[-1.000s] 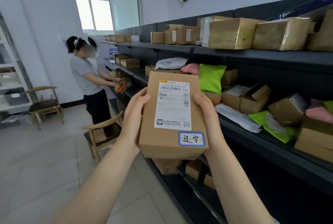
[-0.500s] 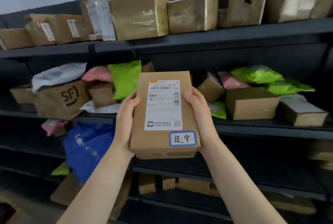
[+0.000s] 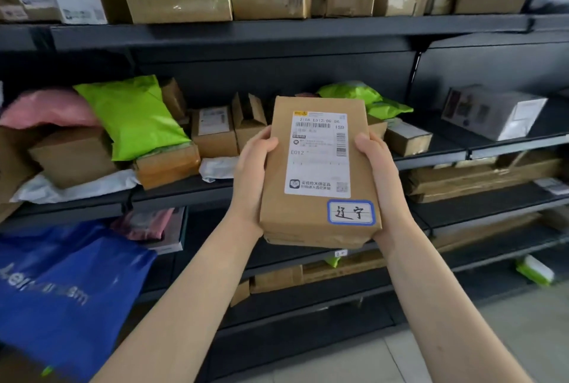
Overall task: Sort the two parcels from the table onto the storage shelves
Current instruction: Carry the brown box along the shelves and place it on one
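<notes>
Head view: a brown cardboard parcel (image 3: 320,173) is held up in front of the dark shelves (image 3: 277,33), label side toward the camera. The left hand (image 3: 251,179) grips its left long edge, thumb lying over the front face near the top corner and the other fingers hidden behind. The right hand (image 3: 380,176) clasps the right long edge the same way, thumb on the front, palm under the lower corner. The parcel sits between the two palms, clear of every shelf.

A white shipping label (image 3: 318,153) covers most of the front; "E012" can be read at its left, with a line at the top reading roughly "210A E012 00 06" and barcodes. Below it, a blue-bordered sticker (image 3: 351,212) bears the handwritten characters "辽宁".

A blue bag (image 3: 61,290) at lower left carries white lettering too blurred to read.
</notes>
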`<state>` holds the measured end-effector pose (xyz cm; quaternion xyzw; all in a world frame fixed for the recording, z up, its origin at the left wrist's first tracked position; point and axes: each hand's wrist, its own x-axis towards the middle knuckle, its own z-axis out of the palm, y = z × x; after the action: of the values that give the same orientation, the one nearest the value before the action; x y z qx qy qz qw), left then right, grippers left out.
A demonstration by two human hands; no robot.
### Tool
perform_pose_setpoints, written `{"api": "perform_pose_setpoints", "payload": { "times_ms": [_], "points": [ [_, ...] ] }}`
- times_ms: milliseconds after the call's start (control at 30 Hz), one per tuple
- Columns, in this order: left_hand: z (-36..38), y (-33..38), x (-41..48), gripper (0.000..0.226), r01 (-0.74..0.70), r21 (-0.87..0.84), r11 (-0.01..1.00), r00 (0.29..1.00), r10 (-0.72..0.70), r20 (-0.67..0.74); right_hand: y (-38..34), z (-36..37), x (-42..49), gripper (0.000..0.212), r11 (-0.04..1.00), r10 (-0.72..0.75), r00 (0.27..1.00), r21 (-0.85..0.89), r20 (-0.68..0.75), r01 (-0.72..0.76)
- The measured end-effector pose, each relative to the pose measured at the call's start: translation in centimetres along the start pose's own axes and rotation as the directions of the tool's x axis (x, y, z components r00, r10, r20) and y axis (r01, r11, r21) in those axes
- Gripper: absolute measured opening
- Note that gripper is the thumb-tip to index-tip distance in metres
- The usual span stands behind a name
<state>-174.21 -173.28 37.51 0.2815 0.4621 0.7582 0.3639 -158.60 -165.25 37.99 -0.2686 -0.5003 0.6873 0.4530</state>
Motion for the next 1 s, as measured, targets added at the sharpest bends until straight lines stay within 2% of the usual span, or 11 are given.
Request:
{"api": "perform_pose_setpoints", "payload": {
  "times_ms": [100, 267, 367, 500, 633, 733, 900, 1000],
  "points": [
    [0.6, -0.3, -0.1, 0.056, 0.021, -0.004, 1.0, 0.999, -0.02, 0.045, -0.3, -0.8, -0.6, 0.049, 1.0, -0.023, 0.999, -0.019, -0.041, 0.022],
    [1.9, -2.7, 0.1, 0.024, 0.052, -0.022, 0.998, 0.998, -0.051, 0.045, 0.7, -3.0, -0.3, 0.055, 0.999, -0.013, 0.992, -0.044, -0.128, 0.007],
    [1.3, -6.2, 0.7, 0.021, 0.114, -0.033, 0.993, 0.993, -0.114, -0.017, 3.1, -4.8, 0.8, 0.047, 0.994, 0.031, 0.99, -0.099, -0.134, -0.045],
    [-1.7, -12.3, 1.3, 0.026, 0.185, -0.027, 0.982, 0.973, -0.187, -0.136, 9.5, -6.8, 2.5, 0.04, 0.976, 0.127, 0.983, -0.16, -0.131, -0.148],
    [-6.2, -17.8, 2.6, 0.028, 0.289, -0.009, 0.957, 0.917, -0.28, -0.284, 18.0, -7.2, 4.9, 0.028, 0.942, 0.275, 0.94, -0.14, -0.203, -0.305],
    [-9.8, -20.5, 4.9, 0.029, 0.327, 0.002, 0.945, 0.87, -0.301, -0.39, 23.2, -6.0, 8.4, 0.029, 0.898, 0.399, 0.901, -0.126, -0.17, -0.421],
    [-15.5, -23.4, 11.0, 0.031, 0.486, 0.111, 0.867, 0.812, -0.4, -0.425, 29.9, -2.9, 15.8, 0.033, 0.842, 0.488, 0.868, -0.21, -0.095, -0.497],
    [-18.1, -24.7, 14.7, 0.032, 0.502, 0.092, 0.86, 0.807, -0.428, -0.406, 33.5, -1.7, 19.8, 0.026, 0.818, 0.524, 0.848, -0.235, -0.071, -0.525]
  ]
}}
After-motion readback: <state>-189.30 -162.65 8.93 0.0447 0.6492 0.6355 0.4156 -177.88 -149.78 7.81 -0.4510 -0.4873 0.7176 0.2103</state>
